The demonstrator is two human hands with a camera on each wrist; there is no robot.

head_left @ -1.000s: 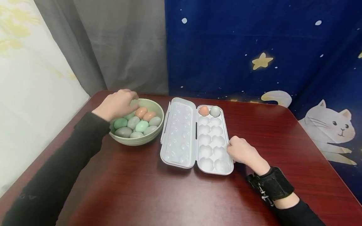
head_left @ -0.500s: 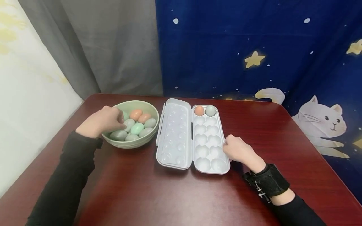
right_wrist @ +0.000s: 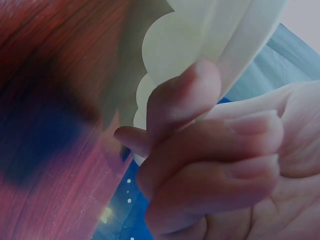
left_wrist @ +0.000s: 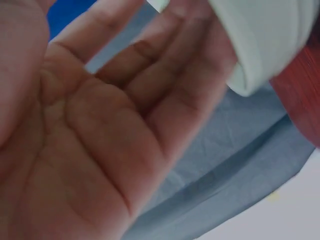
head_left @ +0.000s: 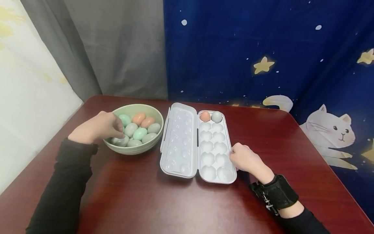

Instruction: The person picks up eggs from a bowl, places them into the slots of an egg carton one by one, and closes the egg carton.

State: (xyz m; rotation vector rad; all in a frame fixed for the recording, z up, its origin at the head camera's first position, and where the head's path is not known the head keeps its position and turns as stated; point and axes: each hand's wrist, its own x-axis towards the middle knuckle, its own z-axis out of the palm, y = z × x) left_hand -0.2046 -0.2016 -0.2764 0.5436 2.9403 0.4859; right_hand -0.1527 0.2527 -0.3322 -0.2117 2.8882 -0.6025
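Observation:
A pale green bowl (head_left: 155, 139) full of eggs stands at the left. My left hand (head_left: 97, 126) reaches over its near left side, fingers bent down and thumb and fingertips at a grey egg (head_left: 121, 141); that grip is partly hidden. In the left wrist view, the fingers pass inside the rim of the bowl (left_wrist: 260, 45). A white plastic egg carton (head_left: 199, 174) lies opened flat to the right of the bowl. My right hand (head_left: 246, 158) pinches the carton's right edge. An orange egg (head_left: 205, 116) and a grey egg (head_left: 217, 117) sit in its far row of cups.
Orange eggs (head_left: 139, 118), a mint egg (head_left: 140, 133) and several grey ones lie in the bowl. The carton lid (head_left: 179, 139) sits between the bowl and the cups. Grey and blue curtains (head_left: 210, 55) hang behind the dark red table (head_left: 140, 191).
My left hand has moved from above the far part of the bowl to its near left side and come down at the grey egg. The right hand stays at the carton's edge.

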